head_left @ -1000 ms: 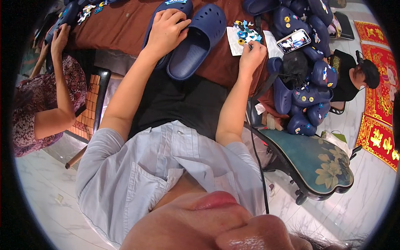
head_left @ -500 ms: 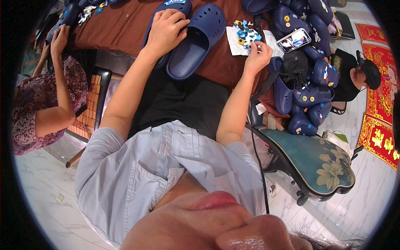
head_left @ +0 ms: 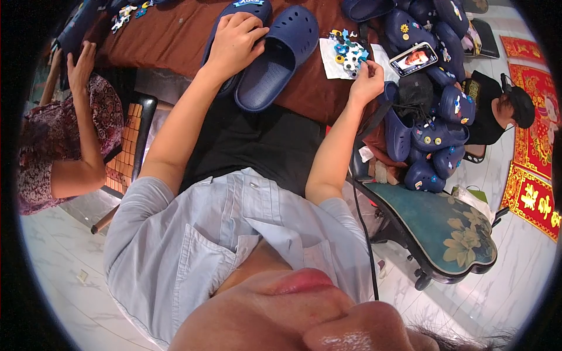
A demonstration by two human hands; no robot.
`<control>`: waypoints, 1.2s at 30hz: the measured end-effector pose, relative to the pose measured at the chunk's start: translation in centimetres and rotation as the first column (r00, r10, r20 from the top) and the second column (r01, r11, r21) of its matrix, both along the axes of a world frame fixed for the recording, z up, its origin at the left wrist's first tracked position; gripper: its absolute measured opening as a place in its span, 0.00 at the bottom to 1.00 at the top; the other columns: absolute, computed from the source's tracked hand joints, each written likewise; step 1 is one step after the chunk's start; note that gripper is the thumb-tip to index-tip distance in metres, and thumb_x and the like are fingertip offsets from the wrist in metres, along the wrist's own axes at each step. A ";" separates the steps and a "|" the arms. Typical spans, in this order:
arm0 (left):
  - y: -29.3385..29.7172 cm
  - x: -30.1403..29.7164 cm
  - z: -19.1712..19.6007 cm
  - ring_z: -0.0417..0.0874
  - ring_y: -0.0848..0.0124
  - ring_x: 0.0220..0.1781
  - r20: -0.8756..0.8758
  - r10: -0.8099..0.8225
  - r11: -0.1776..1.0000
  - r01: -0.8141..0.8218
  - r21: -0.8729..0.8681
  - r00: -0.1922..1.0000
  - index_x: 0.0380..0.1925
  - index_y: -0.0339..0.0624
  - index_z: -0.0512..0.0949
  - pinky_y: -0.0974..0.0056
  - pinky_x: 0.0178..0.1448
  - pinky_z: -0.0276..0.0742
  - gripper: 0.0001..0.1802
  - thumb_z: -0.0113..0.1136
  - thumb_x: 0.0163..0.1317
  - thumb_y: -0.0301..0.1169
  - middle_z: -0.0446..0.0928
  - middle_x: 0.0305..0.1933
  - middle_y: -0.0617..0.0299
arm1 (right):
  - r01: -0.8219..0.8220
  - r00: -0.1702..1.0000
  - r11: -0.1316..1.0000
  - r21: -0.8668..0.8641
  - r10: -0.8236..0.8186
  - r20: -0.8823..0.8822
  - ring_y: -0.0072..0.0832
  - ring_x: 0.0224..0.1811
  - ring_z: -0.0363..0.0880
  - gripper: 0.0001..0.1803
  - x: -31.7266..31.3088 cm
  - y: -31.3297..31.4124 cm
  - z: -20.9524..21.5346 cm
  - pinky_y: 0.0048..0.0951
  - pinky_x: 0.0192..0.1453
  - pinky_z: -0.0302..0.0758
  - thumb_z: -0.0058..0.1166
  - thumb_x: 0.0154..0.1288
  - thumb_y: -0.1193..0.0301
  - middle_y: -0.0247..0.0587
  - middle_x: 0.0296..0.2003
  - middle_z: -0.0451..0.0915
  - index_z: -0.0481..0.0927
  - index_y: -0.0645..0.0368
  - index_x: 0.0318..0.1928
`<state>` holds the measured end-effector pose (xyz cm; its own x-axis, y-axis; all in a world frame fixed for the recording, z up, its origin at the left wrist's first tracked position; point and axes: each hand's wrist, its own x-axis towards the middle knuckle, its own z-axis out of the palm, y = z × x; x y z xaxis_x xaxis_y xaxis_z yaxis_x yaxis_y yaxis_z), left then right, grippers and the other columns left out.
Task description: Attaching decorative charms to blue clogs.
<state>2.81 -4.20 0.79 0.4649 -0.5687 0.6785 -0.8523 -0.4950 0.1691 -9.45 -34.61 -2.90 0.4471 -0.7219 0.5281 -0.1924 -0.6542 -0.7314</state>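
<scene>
Two navy blue clogs lie side by side on the brown cloth. My left hand [head_left: 239, 44] is closed over the opening of the left clog [head_left: 215, 29], its fingers curled at the inner edge. That clog carries a blue and white charm [head_left: 249, 2] near its toe. Beside it, the right clog [head_left: 278, 61] has a bare, holed upper, and no hand holds it. My right hand [head_left: 369, 83] pinches a small blue shoe charm [head_left: 363, 59] at the edge of a pile of charms [head_left: 346, 51] on white paper [head_left: 329, 64]. The fingers partly hide that piece.
Decorated navy clogs [head_left: 442, 134] are heaped on the right, with a lit phone [head_left: 414, 58] among them. More charms [head_left: 123, 19] lie on the brown cloth [head_left: 158, 41] at far left. A co-worker's hand [head_left: 82, 67] is at left; another person [head_left: 492, 105] sits at right.
My right hand has shifted slightly right and nearer, and a blue charm now shows at its fingertips. My left hand stays on the clog. The co-worker's hand at left has moved.
</scene>
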 end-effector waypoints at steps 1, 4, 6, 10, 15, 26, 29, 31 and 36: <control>0.1 0.0 0.0 0.76 0.66 0.56 -0.001 0.003 1.000 -0.003 0.001 1.000 0.42 0.46 0.84 0.55 0.60 0.66 0.17 0.68 0.48 0.29 0.79 0.46 0.66 | -0.011 1.000 1.000 0.001 0.011 -0.001 0.37 0.35 0.82 0.06 0.1 0.1 0.0 0.33 0.36 0.76 0.62 0.54 0.81 0.46 0.33 0.83 0.82 0.64 0.35; -0.1 0.1 -0.1 0.76 0.66 0.56 0.003 0.001 1.000 -0.001 -0.007 1.000 0.42 0.46 0.84 0.55 0.60 0.66 0.17 0.68 0.48 0.29 0.78 0.45 0.66 | -0.019 1.000 1.000 -0.012 0.018 -0.023 0.38 0.35 0.81 0.06 0.0 -0.1 0.0 0.34 0.37 0.76 0.63 0.54 0.79 0.46 0.32 0.83 0.82 0.64 0.34; -0.1 0.1 0.0 0.76 0.66 0.56 -0.007 -0.007 1.000 0.007 -0.014 1.000 0.42 0.46 0.84 0.55 0.60 0.66 0.17 0.68 0.48 0.29 0.79 0.45 0.66 | -0.021 0.999 1.000 -0.023 0.020 -0.044 0.38 0.36 0.81 0.05 0.1 -0.3 0.0 0.36 0.38 0.76 0.63 0.54 0.79 0.46 0.33 0.83 0.82 0.63 0.34; -0.3 0.1 0.0 0.76 0.66 0.55 0.001 -0.007 1.000 0.007 -0.009 1.000 0.42 0.46 0.84 0.55 0.60 0.66 0.17 0.68 0.48 0.29 0.79 0.45 0.66 | -0.004 0.994 0.988 -0.157 -0.013 -0.106 0.41 0.41 0.77 0.06 0.9 -1.2 0.1 0.41 0.48 0.72 0.63 0.53 0.77 0.45 0.35 0.82 0.83 0.62 0.34; -0.1 0.1 -0.1 0.76 0.66 0.55 -0.027 0.011 1.000 -0.011 0.009 1.000 0.41 0.46 0.84 0.55 0.60 0.66 0.16 0.68 0.49 0.29 0.79 0.45 0.67 | -0.082 0.972 0.918 -0.389 -0.012 -0.234 0.44 0.47 0.74 0.08 3.5 -1.6 1.6 0.41 0.53 0.70 0.64 0.54 0.75 0.47 0.38 0.81 0.84 0.60 0.36; 0.1 -0.1 0.2 0.76 0.66 0.55 -0.040 0.002 1.000 -0.002 0.009 0.999 0.41 0.46 0.84 0.55 0.60 0.66 0.17 0.68 0.48 0.28 0.79 0.46 0.67 | 0.023 0.876 0.974 -0.223 -0.128 -0.465 0.49 0.38 0.83 0.07 4.0 -3.1 1.2 0.44 0.44 0.76 0.64 0.56 0.71 0.53 0.32 0.84 0.84 0.61 0.32; -0.1 -0.1 0.4 0.76 0.66 0.55 -0.033 -0.003 1.000 0.003 0.005 0.999 0.41 0.46 0.84 0.55 0.60 0.66 0.17 0.68 0.48 0.28 0.79 0.46 0.67 | -0.035 0.945 0.961 -0.273 -0.057 -0.323 0.49 0.36 0.83 0.04 3.7 -3.8 0.8 0.43 0.42 0.76 0.62 0.57 0.74 0.52 0.31 0.83 0.81 0.62 0.32; 0.0 -0.1 0.3 0.76 0.66 0.55 -0.035 0.002 1.000 -0.002 0.009 0.999 0.42 0.46 0.84 0.55 0.60 0.66 0.17 0.69 0.48 0.28 0.79 0.46 0.67 | -0.037 0.983 0.971 -0.236 -0.006 -0.182 0.50 0.35 0.78 0.05 3.3 -3.2 1.1 0.47 0.42 0.72 0.60 0.57 0.76 0.51 0.30 0.80 0.78 0.62 0.34; -0.1 -0.1 0.1 0.76 0.66 0.55 -0.038 -0.001 1.000 0.001 0.013 0.999 0.42 0.46 0.84 0.55 0.60 0.66 0.17 0.68 0.49 0.29 0.79 0.46 0.66 | 0.008 1.000 0.996 -0.090 -0.007 0.012 0.42 0.36 0.80 0.07 1.9 -0.8 3.1 0.38 0.41 0.75 0.58 0.60 0.78 0.47 0.30 0.80 0.76 0.63 0.39</control>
<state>2.73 -4.26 0.87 0.4896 -0.5776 0.6532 -0.8459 -0.4965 0.1950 -7.60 -35.38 0.22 0.4351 -0.6744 0.5965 -0.1893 -0.7163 -0.6717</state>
